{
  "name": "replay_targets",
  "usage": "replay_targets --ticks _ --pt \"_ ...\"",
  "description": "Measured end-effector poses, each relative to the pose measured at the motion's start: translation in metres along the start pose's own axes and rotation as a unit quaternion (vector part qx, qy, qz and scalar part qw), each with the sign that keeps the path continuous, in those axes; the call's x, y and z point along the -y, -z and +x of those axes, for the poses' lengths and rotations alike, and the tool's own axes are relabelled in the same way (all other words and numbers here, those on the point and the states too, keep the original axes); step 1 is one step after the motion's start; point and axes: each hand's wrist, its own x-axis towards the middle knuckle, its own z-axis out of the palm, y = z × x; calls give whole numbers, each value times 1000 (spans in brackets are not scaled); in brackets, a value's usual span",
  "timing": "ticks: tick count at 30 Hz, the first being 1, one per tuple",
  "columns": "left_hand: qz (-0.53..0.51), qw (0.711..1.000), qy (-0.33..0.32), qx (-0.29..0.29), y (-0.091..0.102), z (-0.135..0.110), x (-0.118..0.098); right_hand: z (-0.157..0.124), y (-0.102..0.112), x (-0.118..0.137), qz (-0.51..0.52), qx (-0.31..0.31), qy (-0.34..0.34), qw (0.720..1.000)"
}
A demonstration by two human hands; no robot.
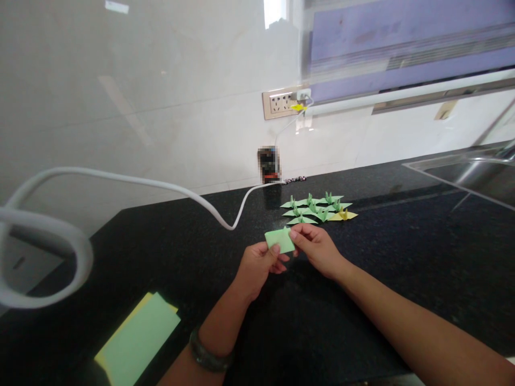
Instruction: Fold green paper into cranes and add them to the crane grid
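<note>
Pinching folded green paper point(279, 239) over the counter point(181, 257), left grip point(257, 264) thumb-on-top, right grip point(317, 245) at its 3 o'clock edge, probably so creases stay put. Paper cranes point(323, 213) sit at 2 o'clock, sheets point(140, 338) at 8, guessing for elbow room.

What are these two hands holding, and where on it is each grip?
A folded piece of light green paper. The left hand holds its lower-left part, thumb on top; the right hand pinches its right edge, near the upper corner.
</note>
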Motion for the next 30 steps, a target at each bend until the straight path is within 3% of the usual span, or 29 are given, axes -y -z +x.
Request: replay_targets --ticks 5,9,16,22,30 --pt "-40 999 2 31 0 0 1 1 1 -3 1 -12 8 1000" --pt "-44 999 -8 25 -1 1 2 1 0 -2 23 -34 30 999" --pt "-26 999 -21 -13 0 2 3 -1 0 2 -106 -53 101 988" --pt "-10 1000 -26 -11 1 2 4 -1 -2 -2 -137 -70 144 978" --pt "-77 996 -34 15 -3 -3 -1 -4 -4 8 -177 -6 164 971"
